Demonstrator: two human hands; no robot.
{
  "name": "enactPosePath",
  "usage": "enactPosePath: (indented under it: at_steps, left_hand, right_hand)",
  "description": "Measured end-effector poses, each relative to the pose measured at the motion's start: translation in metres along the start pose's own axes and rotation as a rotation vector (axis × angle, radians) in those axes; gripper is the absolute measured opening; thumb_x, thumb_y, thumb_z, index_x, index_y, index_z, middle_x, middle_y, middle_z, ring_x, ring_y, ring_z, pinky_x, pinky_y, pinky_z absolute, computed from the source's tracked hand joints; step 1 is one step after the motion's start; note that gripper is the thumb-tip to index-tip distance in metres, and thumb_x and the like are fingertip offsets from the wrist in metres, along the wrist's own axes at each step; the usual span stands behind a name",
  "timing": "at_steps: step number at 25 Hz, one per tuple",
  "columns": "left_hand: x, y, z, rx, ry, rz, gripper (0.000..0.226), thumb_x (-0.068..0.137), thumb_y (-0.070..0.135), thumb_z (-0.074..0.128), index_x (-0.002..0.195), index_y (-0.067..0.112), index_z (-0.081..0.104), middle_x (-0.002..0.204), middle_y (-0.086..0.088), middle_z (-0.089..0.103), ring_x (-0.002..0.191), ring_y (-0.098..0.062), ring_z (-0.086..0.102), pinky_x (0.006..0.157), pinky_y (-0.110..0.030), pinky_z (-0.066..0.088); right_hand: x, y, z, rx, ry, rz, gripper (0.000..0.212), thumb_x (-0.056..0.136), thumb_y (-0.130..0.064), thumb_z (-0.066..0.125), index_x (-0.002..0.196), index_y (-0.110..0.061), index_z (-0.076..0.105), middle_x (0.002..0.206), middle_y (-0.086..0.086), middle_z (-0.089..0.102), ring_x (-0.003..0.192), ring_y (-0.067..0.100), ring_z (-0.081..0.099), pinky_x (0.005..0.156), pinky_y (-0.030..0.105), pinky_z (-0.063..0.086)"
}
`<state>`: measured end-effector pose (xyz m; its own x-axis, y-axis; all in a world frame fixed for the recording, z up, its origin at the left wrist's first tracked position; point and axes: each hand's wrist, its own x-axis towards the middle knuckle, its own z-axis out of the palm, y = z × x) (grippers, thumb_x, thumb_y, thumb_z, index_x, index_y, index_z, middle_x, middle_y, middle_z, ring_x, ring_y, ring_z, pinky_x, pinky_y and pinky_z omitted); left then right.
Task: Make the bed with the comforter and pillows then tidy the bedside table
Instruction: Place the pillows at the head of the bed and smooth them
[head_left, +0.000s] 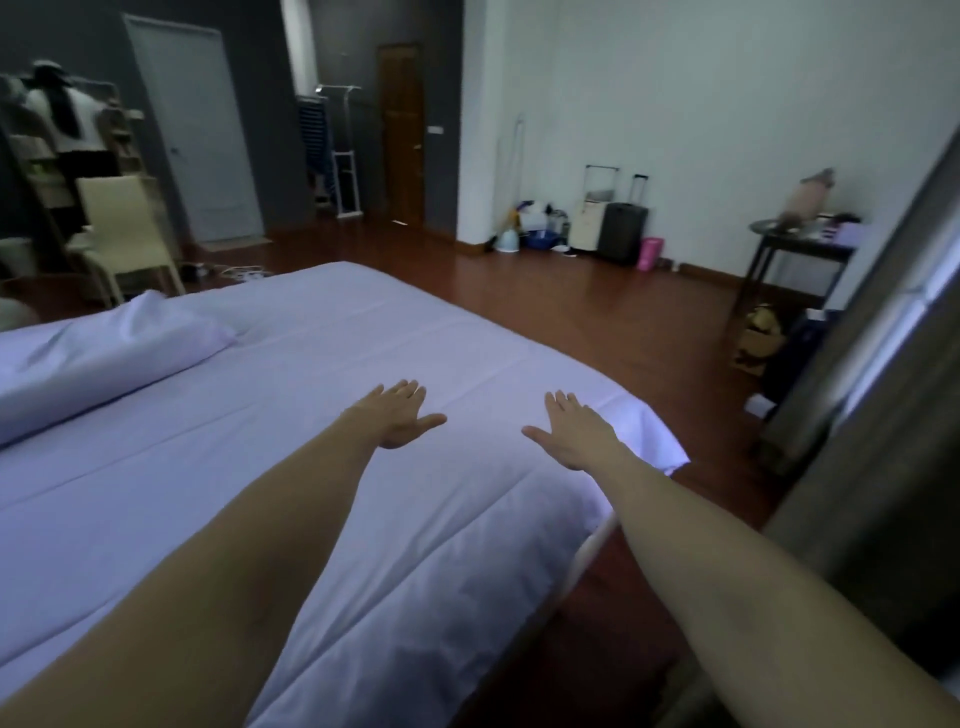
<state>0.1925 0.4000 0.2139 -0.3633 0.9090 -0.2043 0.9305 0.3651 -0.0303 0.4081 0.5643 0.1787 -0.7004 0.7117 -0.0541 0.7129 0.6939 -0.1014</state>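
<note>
A white comforter (322, 467) lies spread flat over the bed, its corner hanging off the right edge. A white pillow (104, 358) rests on it at the left. Both my arms reach forward over the bed. My left hand (400, 415) lies palm down on the comforter with straight fingers and thumb out. My right hand (576, 428) lies flat beside it, near the comforter's right corner, fingers also straight. Neither hand holds anything.
Wooden floor runs along the bed's right side. A dark side table (800, 249) with items stands at the right wall. Suitcases (621, 228) and clutter sit by the far wall. A cream chair (124, 228) stands beyond the bed at left. A grey curtain (883, 364) hangs close on my right.
</note>
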Motion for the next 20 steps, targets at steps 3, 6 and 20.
enactPosePath:
  at_steps: [3,6,20]
  left_hand:
    - [0.057,0.066,-0.025,0.033,0.016,0.089,0.075,0.099,0.057,0.018,0.154,0.008,0.007,0.162,-0.007,0.003,0.150,-0.018,0.001,0.122,-0.041,0.004]
    - [0.106,0.122,-0.044,0.066,0.024,0.174,0.074,0.099,0.057,0.019,0.154,0.008,0.009,0.162,-0.007,0.004,0.150,-0.018,0.002,0.122,-0.041,0.004]
    - [0.423,0.351,-0.119,0.148,0.028,0.462,0.076,0.098,0.058,0.020,0.153,0.008,0.008,0.162,-0.005,0.005,0.150,-0.017,0.001,0.122,-0.041,0.003]
  right_hand:
    - [0.008,0.081,-0.014,-0.031,0.020,0.096,0.081,0.097,-0.060,0.028,0.154,-0.005,0.008,0.162,0.011,0.009,0.150,0.025,0.006,0.120,0.040,0.013]
    - [0.013,0.147,-0.023,-0.048,0.034,0.187,0.084,0.096,-0.062,0.027,0.153,-0.003,0.009,0.162,0.011,0.011,0.150,0.025,0.006,0.120,0.040,0.012]
    - [0.136,0.428,-0.064,-0.020,0.029,0.551,0.083,0.096,-0.063,0.026,0.155,-0.008,0.005,0.163,0.009,0.007,0.151,0.022,0.004,0.122,0.039,0.010]
